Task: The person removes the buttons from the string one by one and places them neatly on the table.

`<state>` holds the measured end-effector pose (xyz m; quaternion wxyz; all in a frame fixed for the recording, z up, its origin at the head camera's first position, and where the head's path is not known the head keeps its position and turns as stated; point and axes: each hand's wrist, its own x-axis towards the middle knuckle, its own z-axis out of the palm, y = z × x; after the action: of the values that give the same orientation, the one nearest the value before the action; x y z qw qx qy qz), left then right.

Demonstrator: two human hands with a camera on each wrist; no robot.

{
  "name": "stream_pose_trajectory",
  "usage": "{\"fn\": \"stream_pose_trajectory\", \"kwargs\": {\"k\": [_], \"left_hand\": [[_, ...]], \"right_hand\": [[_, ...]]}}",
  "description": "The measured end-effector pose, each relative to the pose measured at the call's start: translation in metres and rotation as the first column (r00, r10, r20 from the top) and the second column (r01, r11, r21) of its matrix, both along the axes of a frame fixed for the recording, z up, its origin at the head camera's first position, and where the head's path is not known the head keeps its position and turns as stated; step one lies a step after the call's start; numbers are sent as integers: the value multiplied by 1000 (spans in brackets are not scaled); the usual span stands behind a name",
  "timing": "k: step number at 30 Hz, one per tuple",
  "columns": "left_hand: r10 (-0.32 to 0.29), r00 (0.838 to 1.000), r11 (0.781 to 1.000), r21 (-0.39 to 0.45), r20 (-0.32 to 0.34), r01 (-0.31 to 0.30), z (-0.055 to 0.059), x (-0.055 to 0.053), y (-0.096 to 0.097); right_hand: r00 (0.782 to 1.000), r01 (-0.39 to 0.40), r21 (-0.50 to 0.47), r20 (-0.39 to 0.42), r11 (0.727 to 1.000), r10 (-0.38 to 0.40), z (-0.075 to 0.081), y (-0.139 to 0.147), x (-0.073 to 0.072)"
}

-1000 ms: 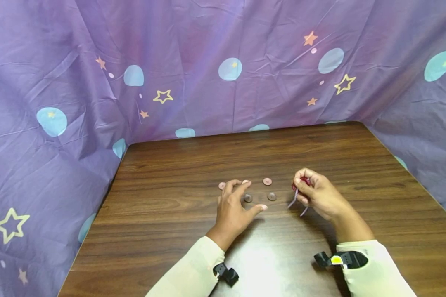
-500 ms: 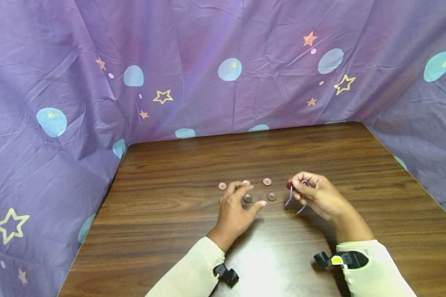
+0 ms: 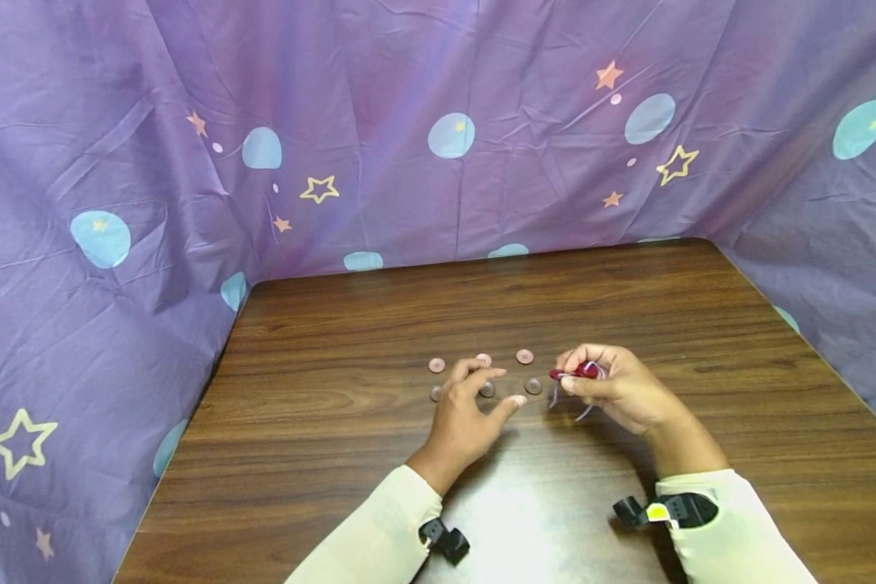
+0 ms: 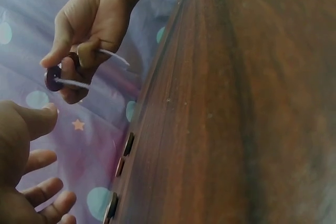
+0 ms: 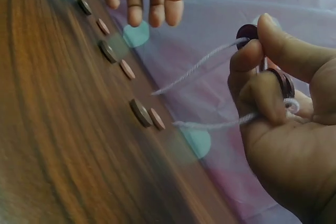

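My right hand point(image 3: 616, 389) pinches dark red buttons point(image 5: 247, 34) between thumb and fingers. Pale purple yarn point(image 5: 202, 62) runs through them, and its two ends hang loose below. In the right wrist view, more red buttons point(image 5: 284, 82) sit stacked further back along the yarn, partly hidden by curled fingers. My left hand point(image 3: 467, 410) hovers to the left with its fingers spread and relaxed, holding nothing. Beneath and beyond it, pink buttons point(image 3: 525, 357) form a back row and brown buttons point(image 3: 533, 386) a front row; its fingers overlap some of them in the head view.
The brown wood-grain table point(image 3: 365, 324) carries the loose buttons near its middle. A purple curtain point(image 3: 380, 97) with stars and blue spots hangs behind and along both sides. Black camera mounts point(image 3: 444, 541) are strapped over both sleeves.
My right hand has come left and slightly toward me, turning the red buttons so they point left. The left hand has shifted a little right, uncovering a pink and a brown button.
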<state>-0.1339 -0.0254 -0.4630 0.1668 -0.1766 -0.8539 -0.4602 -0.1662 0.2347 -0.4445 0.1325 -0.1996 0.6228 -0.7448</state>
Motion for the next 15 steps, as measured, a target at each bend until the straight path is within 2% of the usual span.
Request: {"fn": "stream_pose_trajectory", "kwargs": {"k": [6, 12, 15], "left_hand": [[-33, 999, 999, 36, -10, 33, -2, -2, 1], [-87, 995, 991, 99, -39, 91, -1, -2, 1], [-116, 993, 984, 132, -30, 119, 0, -2, 2]], "right_hand": [[998, 37, -8, -56, 999, -38, -3, -9, 1], [999, 18, -23, -46, 1000, -19, -4, -18, 2], [999, 14, -39, -41, 999, -15, -6, -22, 2]]}}
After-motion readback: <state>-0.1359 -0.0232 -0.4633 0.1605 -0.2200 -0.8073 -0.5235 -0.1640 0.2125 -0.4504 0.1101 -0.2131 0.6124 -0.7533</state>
